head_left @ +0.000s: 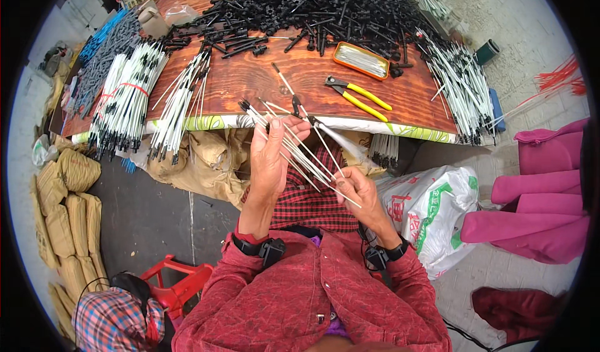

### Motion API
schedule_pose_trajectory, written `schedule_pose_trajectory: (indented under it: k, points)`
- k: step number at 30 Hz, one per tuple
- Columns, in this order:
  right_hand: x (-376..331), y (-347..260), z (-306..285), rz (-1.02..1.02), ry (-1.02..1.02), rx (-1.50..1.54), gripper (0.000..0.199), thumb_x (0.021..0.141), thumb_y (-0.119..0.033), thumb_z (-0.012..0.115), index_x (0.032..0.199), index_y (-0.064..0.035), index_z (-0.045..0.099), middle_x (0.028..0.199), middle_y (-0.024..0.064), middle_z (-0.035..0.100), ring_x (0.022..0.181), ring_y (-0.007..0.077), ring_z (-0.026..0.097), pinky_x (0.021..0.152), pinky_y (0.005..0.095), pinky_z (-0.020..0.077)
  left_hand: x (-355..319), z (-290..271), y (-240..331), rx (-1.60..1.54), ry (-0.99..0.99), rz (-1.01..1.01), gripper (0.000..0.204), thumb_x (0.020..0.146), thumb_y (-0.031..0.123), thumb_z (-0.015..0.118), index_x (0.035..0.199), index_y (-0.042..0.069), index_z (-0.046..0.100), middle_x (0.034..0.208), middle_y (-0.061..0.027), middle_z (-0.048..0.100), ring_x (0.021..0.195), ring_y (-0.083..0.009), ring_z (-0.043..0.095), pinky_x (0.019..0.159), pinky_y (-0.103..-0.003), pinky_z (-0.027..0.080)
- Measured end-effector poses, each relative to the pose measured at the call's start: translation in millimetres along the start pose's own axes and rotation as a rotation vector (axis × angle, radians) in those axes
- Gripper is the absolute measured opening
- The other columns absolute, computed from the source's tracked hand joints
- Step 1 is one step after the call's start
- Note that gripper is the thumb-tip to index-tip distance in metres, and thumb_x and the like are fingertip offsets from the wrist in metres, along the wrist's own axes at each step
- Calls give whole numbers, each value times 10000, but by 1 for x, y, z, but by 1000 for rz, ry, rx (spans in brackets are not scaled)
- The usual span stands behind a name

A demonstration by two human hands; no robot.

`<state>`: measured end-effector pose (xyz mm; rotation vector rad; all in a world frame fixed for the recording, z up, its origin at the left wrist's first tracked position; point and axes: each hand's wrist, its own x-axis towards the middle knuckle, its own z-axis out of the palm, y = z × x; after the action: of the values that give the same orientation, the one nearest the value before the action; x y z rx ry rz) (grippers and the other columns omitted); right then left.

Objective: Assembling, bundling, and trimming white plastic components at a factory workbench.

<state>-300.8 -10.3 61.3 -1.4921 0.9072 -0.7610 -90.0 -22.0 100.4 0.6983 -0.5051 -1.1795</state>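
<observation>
My left hand (269, 155) is closed around a loose bundle of thin white rods (301, 154), some with dark tips, in front of the table's near edge. My right hand (357, 191), lower and to the right, pinches the near ends of one or more of these rods between thumb and fingers. A black plastic fitting (296, 104) sits on a rod that sticks out beyond my left fingers. On the table lie cutting pliers (361, 98) with yellow handles, their jaws toward the left. Behind them stands an orange tray (338, 60) of thin metal pins.
A large heap of black plastic parts (312, 8) covers the back of the wooden table (237, 80). White rod bundles (128, 96) overhang its left edge; more rods (459, 86) lie at right. A white sack (437, 205), brown sacks (69, 214) and a red stool (178, 283) stand around.
</observation>
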Motion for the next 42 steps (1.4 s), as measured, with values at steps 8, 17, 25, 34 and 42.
schedule_pose_trajectory:
  k: [8,17,25,34,42]
  points:
    - [-3,-8,11,54,-40,-49,197,1043,-206,490,1071,-20,548,666,4,569,495,53,467,456,212,364,4,-5,-5,-25,2,77,327,1019,245,564,1251,53,436,1003,-64,600,912,-163,629,852,-354,543]
    - [-5,-11,19,137,-109,-23,259,1053,-262,469,1107,-21,546,667,27,587,503,81,525,458,215,402,1,-1,-3,37,44,111,376,1019,231,564,1321,43,441,1013,-71,634,922,-144,631,846,-323,539]
    - [-9,0,13,337,-392,333,306,1062,-318,435,1123,-40,547,705,49,611,543,98,562,496,226,446,-10,3,10,42,-74,-31,298,1025,217,549,1259,33,531,948,-60,646,877,-136,634,826,-300,539]
    - [-8,18,12,287,-505,306,372,1039,-364,479,1149,-18,558,748,56,640,630,161,626,584,290,503,-13,-5,17,92,-255,-106,291,1004,156,560,1254,17,510,868,-80,604,802,-174,609,757,-321,525]
    - [20,-22,5,-501,285,-329,357,989,-313,551,1133,11,596,906,170,644,960,302,646,897,388,479,-26,0,14,283,-684,-441,208,1014,153,528,1167,12,522,830,-59,573,686,-152,564,661,-286,497]
